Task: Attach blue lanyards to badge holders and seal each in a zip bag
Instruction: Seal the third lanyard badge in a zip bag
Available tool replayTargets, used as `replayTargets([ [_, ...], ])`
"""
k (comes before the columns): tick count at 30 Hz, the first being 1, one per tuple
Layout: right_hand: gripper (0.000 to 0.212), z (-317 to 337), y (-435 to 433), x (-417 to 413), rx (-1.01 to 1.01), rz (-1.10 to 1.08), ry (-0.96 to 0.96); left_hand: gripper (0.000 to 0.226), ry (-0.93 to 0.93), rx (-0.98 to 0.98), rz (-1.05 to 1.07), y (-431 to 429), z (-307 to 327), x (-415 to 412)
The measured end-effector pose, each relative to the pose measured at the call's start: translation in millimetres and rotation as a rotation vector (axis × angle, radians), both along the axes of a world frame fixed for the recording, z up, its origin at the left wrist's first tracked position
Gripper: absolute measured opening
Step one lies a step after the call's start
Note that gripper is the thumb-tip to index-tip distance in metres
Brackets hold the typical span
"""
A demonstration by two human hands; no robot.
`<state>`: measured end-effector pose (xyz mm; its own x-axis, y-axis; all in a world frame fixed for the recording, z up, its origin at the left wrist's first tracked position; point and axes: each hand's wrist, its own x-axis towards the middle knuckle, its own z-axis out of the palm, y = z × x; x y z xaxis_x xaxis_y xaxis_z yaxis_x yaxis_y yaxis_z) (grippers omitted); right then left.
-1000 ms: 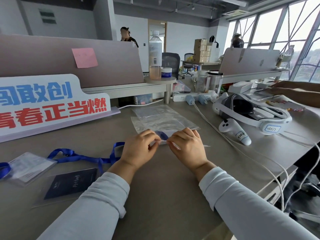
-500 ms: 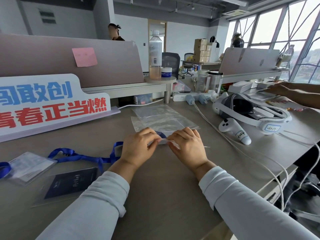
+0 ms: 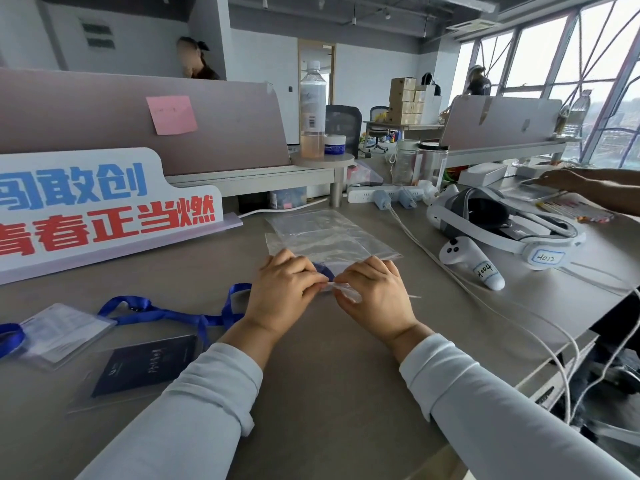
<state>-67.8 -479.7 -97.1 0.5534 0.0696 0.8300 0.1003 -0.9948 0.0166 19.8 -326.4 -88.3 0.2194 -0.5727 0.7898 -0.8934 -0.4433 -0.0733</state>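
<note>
left hand (image 3: 284, 293), right hand (image 3: 378, 296) side by side on bench (image 3: 329, 382), each grip pinching near edge of zip bag (image 3: 332, 242) (bit of blue lanyard (image 3: 325, 270) peeking between them); badge holder (image 3: 142, 365) lying at left.

I read this as an open-plan office. Long shared desk (image 3: 329, 375) with divider panels (image 3: 104, 126), a sticky note (image 3: 171, 115) stuck on one. Power strip (image 3: 367, 195) with chargers plugged in, mesh office chair (image 3: 343, 126) behind. Cardboard boxes (image 3: 403, 100) stacked on a far desk, tall windows (image 3: 536, 53) on the right, a person (image 3: 199, 64) standing beyond the divider.
</note>
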Motion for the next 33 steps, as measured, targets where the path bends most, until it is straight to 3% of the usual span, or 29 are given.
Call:
replayTargets([
  [9, 0.018, -1.7, -0.8, 3.4, -0.053, -0.010, -0.066, 0.026, 0.049, 0.009, -0.006, -0.9, -0.3, -2.0],
  [14, 0.021, -4.0, 0.2, 6.1, -0.068, -0.021, -0.072, 0.005, 0.071, 0.024, 0.008, -0.6, 2.5, -7.8],
  [20, 0.020, -0.8, -2.9, 2.8, -0.032, -0.030, -0.047, 0.016, 0.150, 0.020, 0.064, 4.0, 6.8, -8.7],
  [23, 0.022, -0.5, -3.2, 1.5, -0.039, -0.040, -0.045, 0.002, 0.157, 0.037, 0.063, 5.5, 6.0, -8.4],
  [25, 0.022, -0.3, -3.3, 1.3, -0.044, -0.043, -0.045, 0.024, 0.172, 0.085, 0.059, 5.6, 5.6, -9.2],
  [28, 0.024, -1.1, -3.7, 2.2, -0.053, -0.048, -0.052, 0.039, 0.131, 0.113, 0.096, 5.0, 7.5, -10.6],
  [33, 0.020, -3.7, -3.8, 3.8, -0.072, -0.019, -0.073, 0.033, 0.016, 0.096, 0.052, -0.1, 5.5, -6.6],
])
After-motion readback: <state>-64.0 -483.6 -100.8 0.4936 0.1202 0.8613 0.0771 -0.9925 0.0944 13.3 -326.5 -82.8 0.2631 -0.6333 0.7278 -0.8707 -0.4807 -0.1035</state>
